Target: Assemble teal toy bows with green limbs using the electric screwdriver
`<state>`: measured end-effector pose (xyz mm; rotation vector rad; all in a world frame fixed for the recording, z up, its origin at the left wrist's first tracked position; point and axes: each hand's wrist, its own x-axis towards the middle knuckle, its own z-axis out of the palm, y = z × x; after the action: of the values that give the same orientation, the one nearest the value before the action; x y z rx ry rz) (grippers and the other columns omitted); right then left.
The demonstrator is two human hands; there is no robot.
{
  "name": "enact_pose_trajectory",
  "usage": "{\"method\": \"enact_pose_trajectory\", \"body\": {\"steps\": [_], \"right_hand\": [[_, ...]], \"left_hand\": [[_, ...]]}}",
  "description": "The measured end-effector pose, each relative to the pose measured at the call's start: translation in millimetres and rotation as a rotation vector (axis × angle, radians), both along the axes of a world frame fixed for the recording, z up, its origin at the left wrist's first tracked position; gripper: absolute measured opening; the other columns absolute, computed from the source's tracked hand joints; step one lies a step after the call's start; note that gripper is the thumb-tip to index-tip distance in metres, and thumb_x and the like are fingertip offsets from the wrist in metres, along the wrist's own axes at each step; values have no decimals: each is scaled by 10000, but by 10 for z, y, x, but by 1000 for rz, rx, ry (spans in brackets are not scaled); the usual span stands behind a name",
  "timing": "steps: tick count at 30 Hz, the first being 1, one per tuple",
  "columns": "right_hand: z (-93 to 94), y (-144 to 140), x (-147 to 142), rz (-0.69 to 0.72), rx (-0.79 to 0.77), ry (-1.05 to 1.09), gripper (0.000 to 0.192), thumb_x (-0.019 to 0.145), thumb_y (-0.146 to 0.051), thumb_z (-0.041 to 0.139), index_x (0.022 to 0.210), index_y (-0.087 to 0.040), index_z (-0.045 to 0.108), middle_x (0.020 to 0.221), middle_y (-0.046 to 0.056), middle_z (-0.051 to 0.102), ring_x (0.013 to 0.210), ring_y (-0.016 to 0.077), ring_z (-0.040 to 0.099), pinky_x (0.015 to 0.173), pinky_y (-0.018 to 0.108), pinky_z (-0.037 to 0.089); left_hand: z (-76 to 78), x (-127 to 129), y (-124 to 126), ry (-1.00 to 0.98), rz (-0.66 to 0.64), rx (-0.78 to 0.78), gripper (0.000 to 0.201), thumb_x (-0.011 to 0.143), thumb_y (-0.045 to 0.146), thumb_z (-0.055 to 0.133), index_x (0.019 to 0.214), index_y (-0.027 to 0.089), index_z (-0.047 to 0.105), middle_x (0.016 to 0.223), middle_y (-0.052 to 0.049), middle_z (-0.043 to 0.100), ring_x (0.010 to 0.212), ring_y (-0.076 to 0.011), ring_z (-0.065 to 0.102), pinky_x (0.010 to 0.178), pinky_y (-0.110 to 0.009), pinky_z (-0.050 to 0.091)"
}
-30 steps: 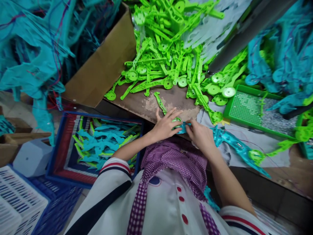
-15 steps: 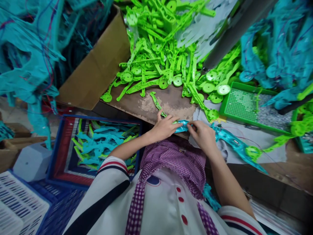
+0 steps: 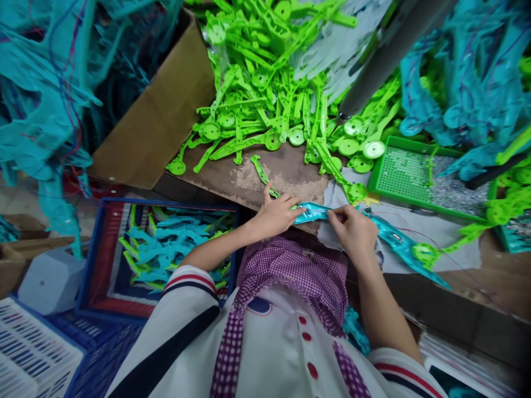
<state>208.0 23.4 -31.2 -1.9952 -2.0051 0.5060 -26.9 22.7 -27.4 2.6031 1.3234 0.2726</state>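
Near the centre of the frame, a glossy sky-blue plastic part (image 3: 311, 212) lies between the two hands, at the near edge of a worn brown counter (image 3: 290, 160). The left hand (image 3: 276, 214) reaches over its left end with the fingers slightly spread and the smallest one lifted away; the thumb is mostly hidden, so how it grips cannot be told. The right hand (image 3: 355, 231) has thumb and forefinger pinched together on the part, the other fingers curled in. Just beyond the left hand, a slim lime-green plastic piece (image 3: 260, 170) points up the counter, its lower end near the fingers.

Right of the right hand, a long turquoise plastic part (image 3: 409, 250) slants across a pale grey cloth (image 3: 458, 255); whether it joins the sky-blue part is hidden by the hand. Beyond the cloth sits a bright green mesh tray (image 3: 398, 172) with small silvery bits (image 3: 458, 190) at its right side.

Across the upper middle spreads a heap of lime-green plastic arms with round discs (image 3: 265, 105). At upper left, a brown cardboard box (image 3: 161, 105) stands tilted beside hanging turquoise plastic shells (image 3: 37, 110). Left of the person, a blue-rimmed crate (image 3: 93, 260) holds mixed turquoise and lime-green parts (image 3: 170, 246).
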Motion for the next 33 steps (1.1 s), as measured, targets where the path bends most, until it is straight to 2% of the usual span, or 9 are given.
{"method": "enact_pose_trajectory", "body": {"steps": [5,13,18,24,27,30,33], "right_hand": [[-59,81,3,-73,-27,-46,537,928,-637,421,824,-194,707,735,96,698,635,204,573,596,295,250],[-102,134,38,-41,-81,-90,596,876,-757,456,823,-201,664,740,92,699,642,203,563,602,280,221],[-95,134,-76,-16,-108,-210,571,925,-699,439,757,-198,654,712,85,689,610,178,520,598,284,173],[-109,104,-113,95,22,-271,602,985,-640,358,745,-178,660,725,93,681,604,161,501,589,290,153],[-69,110,-122,160,38,-278,590,997,-627,346,856,-169,690,797,111,707,628,165,523,585,292,159],[-37,140,-165,290,56,-232,533,1027,-550,330,1027,-174,707,869,114,721,645,163,545,587,296,176],[-36,177,-180,421,53,-202,480,1039,-485,337,1055,-187,712,897,106,722,651,161,561,586,304,188]], "left_hand": [[6,5,4,0,-4,13,307,995,243,515,1229,338,690,1283,-45,677,1168,-236,590,1210,-684,-28],[21,10,11,42,-20,15,297,1006,259,495,1233,317,676,1257,-47,681,1187,-231,578,1212,-684,-40],[42,13,19,41,-24,3,294,999,245,502,1223,320,679,1255,-43,681,1184,-230,580,1217,-681,-34],[47,13,22,19,-21,2,295,980,234,542,1219,324,689,1241,-41,682,1172,-234,593,1216,-688,-46],[45,16,26,33,-28,1,297,981,236,541,1227,313,689,1253,-46,677,1181,-234,588,1217,-683,-59],[49,21,27,43,-22,-6,302,982,241,540,1236,321,686,1259,-44,675,1185,-235,583,1214,-688,-62],[50,23,23,51,-17,-8,309,994,250,518,1245,332,678,1277,-44,668,1189,-231,577,1212,-690,-57]]}}
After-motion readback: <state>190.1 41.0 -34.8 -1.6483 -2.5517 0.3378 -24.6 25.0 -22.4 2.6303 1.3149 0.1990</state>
